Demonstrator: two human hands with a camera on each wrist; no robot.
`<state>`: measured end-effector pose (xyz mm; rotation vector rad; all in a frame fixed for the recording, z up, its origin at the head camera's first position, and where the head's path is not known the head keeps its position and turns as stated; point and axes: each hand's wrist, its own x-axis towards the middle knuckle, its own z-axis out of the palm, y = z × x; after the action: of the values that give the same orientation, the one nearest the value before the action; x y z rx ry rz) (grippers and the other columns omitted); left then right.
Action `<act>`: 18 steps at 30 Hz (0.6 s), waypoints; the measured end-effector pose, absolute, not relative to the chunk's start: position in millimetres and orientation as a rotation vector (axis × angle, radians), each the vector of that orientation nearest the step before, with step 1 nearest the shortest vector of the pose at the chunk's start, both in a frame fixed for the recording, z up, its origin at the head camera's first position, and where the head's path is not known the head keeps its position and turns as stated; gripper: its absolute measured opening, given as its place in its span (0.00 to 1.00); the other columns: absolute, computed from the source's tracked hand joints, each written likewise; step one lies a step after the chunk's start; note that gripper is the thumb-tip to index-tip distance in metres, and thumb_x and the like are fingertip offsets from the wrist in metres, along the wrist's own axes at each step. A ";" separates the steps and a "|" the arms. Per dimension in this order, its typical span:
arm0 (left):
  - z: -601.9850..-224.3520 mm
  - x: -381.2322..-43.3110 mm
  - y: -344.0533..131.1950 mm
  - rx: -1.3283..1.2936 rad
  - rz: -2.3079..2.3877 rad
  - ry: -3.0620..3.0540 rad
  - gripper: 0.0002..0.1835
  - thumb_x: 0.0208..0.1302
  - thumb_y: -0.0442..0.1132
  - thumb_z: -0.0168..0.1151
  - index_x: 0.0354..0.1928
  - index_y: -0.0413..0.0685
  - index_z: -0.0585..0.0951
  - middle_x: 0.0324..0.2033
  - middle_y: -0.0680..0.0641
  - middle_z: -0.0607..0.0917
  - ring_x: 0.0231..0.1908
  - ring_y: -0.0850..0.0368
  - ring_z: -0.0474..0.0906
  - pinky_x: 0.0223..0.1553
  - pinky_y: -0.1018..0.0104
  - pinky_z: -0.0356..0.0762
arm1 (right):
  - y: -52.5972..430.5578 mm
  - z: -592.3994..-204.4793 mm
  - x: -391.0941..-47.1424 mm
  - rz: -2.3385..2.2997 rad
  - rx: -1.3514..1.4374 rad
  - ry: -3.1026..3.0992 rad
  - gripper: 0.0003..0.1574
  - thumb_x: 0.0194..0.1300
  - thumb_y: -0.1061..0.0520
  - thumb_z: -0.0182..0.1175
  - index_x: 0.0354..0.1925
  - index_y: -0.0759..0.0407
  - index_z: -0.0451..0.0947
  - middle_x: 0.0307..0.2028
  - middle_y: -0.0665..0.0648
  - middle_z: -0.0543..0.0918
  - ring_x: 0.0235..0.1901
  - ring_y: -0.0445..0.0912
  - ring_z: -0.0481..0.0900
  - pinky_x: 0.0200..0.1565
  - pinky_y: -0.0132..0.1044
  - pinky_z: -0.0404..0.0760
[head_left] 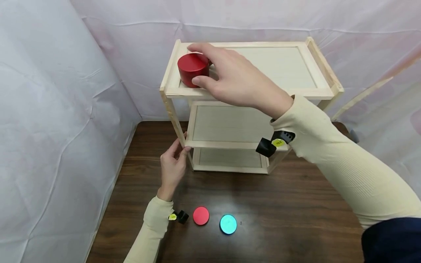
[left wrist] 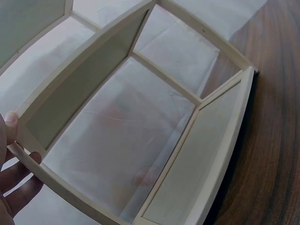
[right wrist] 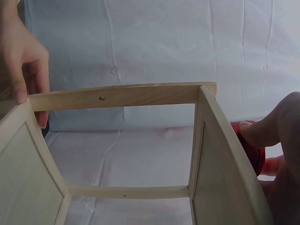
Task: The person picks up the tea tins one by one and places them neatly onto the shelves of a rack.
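A wooden three-tier shelf point(head_left: 248, 145) of pale wood stands upright on the floor. My right hand point(head_left: 241, 75) holds a red cylinder point(head_left: 193, 64) with a smooth flat top at the left end of the top tier. Its thumb lies on the near side and the fingers reach round the far side, as the right wrist view also shows past the panel edge. Lower down, my left hand point(head_left: 173, 164) grips the front left post beside the middle tier. Thumb and fingers close around that post in the left wrist view.
On the dark wood-grain floor point(head_left: 296, 204) in front lie a red disc point(head_left: 201, 216) and a light blue disc point(head_left: 228, 224). White sheeting point(head_left: 59, 120) hangs at the left, behind and at the right. A pale wooden stick point(head_left: 361, 98) leans at the right.
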<state>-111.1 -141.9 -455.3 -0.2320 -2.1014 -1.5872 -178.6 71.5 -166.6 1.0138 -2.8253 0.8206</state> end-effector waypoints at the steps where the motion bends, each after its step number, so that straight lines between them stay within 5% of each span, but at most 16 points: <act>1: -454.7 -111.1 -142.5 -0.233 -1.589 -2.107 0.25 0.69 0.31 0.70 0.67 0.47 0.83 0.52 0.39 0.91 0.43 0.65 0.86 0.41 0.81 0.83 | 72.2 -166.6 -178.2 0.827 1.015 -2.823 0.40 0.78 0.49 0.59 0.81 0.49 0.59 0.65 0.51 0.82 0.62 0.42 0.78 0.67 0.39 0.73; 8: -450.1 -111.2 -147.3 -0.236 -1.627 -2.113 0.28 0.66 0.33 0.74 0.68 0.48 0.83 0.55 0.38 0.90 0.49 0.54 0.89 0.47 0.77 0.86 | 75.0 -166.5 -175.2 0.856 1.038 -2.819 0.41 0.78 0.51 0.57 0.82 0.47 0.55 0.68 0.47 0.80 0.67 0.39 0.77 0.71 0.39 0.71; 14: -448.8 -112.4 -146.5 -0.182 -1.627 -2.089 0.27 0.63 0.33 0.76 0.65 0.48 0.85 0.57 0.41 0.89 0.50 0.60 0.89 0.48 0.76 0.86 | 74.3 -167.1 -171.9 0.821 1.057 -2.795 0.43 0.77 0.54 0.57 0.83 0.50 0.54 0.74 0.47 0.73 0.69 0.41 0.75 0.74 0.37 0.69; 18: -447.6 -112.8 -145.7 -0.172 -1.639 -2.074 0.24 0.62 0.33 0.77 0.61 0.43 0.86 0.59 0.43 0.89 0.50 0.64 0.88 0.49 0.76 0.86 | 78.2 -170.2 -165.9 0.770 1.032 -2.756 0.44 0.77 0.52 0.58 0.83 0.49 0.53 0.79 0.47 0.64 0.76 0.41 0.64 0.79 0.37 0.61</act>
<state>-112.8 -145.7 -447.6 -0.1719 -2.0742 -1.6395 -165.9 78.2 -170.2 1.0323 -2.7556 0.7698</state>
